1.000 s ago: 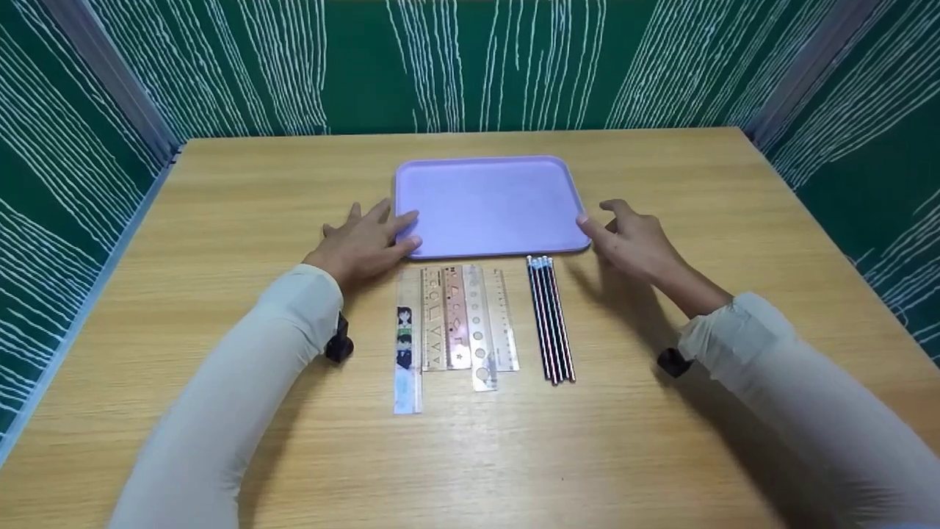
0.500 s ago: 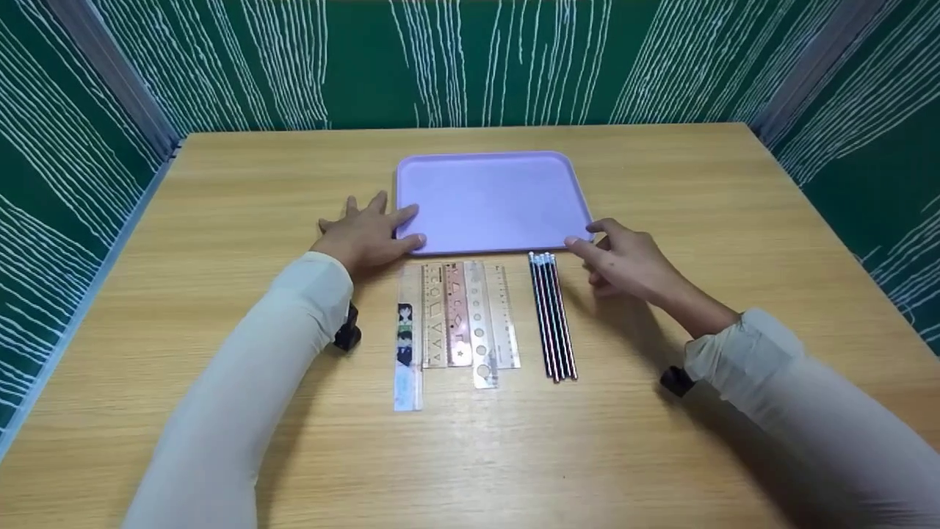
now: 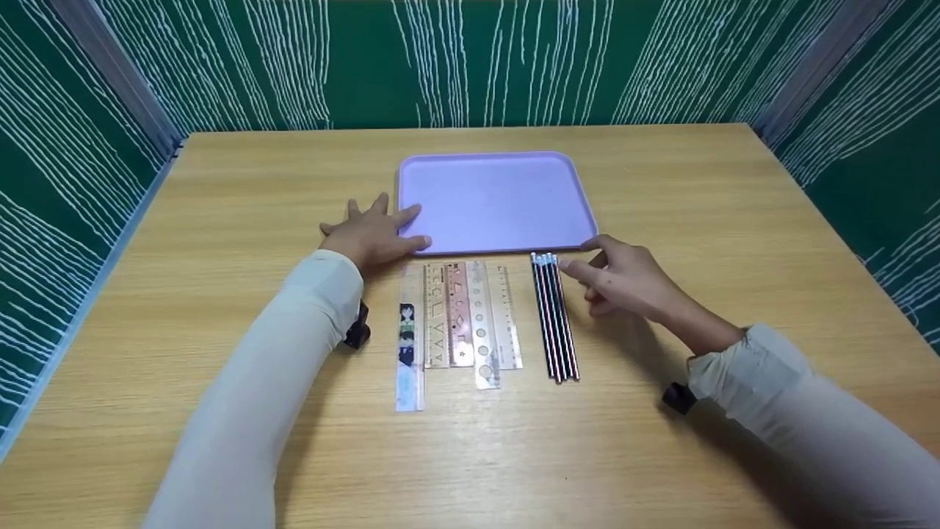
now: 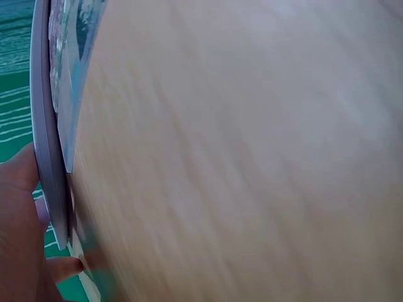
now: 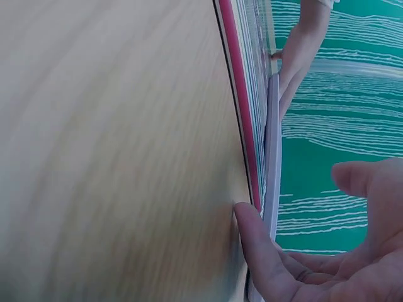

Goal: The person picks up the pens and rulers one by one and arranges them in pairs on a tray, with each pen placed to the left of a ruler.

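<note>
A purple tray [image 3: 496,202] lies in the middle of the table. My left hand [image 3: 371,231] rests at its near left corner with spread fingers, the thumb and a fingertip over the rim. In front of the tray several rulers [image 3: 460,323] lie side by side. To their right is a row of striped pencils [image 3: 556,319], eraser ends toward the tray. My right hand [image 3: 624,275] hovers beside those ends, its thumb by the outer pencil and its index fingertip at the tray's near right corner. In the right wrist view a fingertip [image 5: 249,220] is close to the end of a pencil [image 5: 236,88].
The wooden table [image 3: 294,441] ends at the back against a green wall [image 3: 374,66] with white streaks. More green panels stand at both sides. Black wrist cameras [image 3: 679,397] hang under both sleeves.
My right hand has moved from the tray's right edge toward me, down to the pencils' eraser ends. The left hand has stayed at the tray's corner. The tray, rulers and pencils lie as before.
</note>
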Tool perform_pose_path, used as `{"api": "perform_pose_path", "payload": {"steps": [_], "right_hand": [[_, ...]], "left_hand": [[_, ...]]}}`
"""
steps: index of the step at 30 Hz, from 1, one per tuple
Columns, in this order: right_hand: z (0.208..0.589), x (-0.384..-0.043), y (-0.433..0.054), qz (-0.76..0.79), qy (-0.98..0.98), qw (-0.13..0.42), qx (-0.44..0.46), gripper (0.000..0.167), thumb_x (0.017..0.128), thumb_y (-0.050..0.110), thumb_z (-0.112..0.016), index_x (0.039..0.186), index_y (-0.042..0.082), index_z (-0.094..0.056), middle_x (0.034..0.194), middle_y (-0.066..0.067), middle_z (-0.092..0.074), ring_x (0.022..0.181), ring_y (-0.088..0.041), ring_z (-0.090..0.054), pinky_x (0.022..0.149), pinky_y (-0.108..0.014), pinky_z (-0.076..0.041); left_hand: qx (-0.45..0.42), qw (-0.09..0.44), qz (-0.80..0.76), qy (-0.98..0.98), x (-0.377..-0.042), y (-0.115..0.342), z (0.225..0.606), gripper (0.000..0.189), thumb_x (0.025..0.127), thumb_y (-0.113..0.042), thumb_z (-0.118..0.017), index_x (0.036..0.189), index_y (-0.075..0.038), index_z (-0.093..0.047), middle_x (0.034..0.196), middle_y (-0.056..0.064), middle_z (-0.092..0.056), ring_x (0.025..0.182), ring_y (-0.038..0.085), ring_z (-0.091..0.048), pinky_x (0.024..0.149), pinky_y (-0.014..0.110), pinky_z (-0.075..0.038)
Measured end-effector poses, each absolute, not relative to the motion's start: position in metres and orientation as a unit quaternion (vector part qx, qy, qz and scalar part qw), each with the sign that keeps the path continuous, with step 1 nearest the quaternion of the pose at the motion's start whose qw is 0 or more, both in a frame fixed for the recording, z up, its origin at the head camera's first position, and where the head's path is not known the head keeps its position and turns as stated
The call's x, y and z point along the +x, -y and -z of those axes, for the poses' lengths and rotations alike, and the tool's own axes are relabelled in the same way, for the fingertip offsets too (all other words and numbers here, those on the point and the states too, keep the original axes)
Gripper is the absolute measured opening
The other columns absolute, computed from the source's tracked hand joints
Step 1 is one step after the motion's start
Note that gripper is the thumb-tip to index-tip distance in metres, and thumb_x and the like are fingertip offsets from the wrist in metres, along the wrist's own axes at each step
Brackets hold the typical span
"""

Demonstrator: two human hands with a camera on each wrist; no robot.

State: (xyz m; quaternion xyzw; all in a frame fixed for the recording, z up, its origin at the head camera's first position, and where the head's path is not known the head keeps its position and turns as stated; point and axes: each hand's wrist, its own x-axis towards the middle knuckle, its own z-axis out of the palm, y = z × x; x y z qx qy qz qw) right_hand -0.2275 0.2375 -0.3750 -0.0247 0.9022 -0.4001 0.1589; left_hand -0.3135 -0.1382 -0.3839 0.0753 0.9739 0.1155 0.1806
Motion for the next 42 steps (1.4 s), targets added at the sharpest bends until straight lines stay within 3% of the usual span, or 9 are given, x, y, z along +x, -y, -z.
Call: {"api": "perform_pose_path", "payload": {"steps": [11,27,42], "right_hand": [[0.378,-0.217,-0.229,0.413,-0.894,0.172,-0.031,0.067,0.093,0.038,-0.074,0.142,0.001,-0.048,0.122,-0.024,-0.063,0.085,-0.024,-0.073,0.07,-0.035,-0.065],[0.38,-0.213,-0.224,0.396,-0.903,0.163,-0.041,0.068,0.085,0.036,-0.084,0.132,-0.005,-0.055,0.116,-0.026,-0.068,0.073,-0.02,-0.077,0.066,-0.034,-0.065],[0.384,-0.213,-0.215,0.385,-0.908,0.158,-0.036,0.065,0.081,0.032,-0.088,0.126,-0.004,-0.059,0.113,-0.023,-0.069,0.073,-0.02,-0.076,0.064,-0.033,-0.064]], "left_hand": [[0.055,0.216,-0.114,-0.968,-0.312,0.139,0.381,0.089,0.085,-0.09,-0.039,0.159,-0.054,-0.007,0.174,0.008,0.009,0.152,0.057,0.015,0.1,0.093,0.0],[0.058,0.221,-0.128,-0.965,-0.312,0.134,0.379,0.087,0.086,-0.088,-0.04,0.159,-0.054,-0.007,0.173,0.008,0.012,0.151,0.055,0.019,0.1,0.092,0.005],[0.057,0.214,-0.145,-0.964,-0.314,0.138,0.383,0.087,0.086,-0.088,-0.041,0.159,-0.054,-0.008,0.173,0.007,0.012,0.151,0.054,0.022,0.102,0.09,0.011]]}}
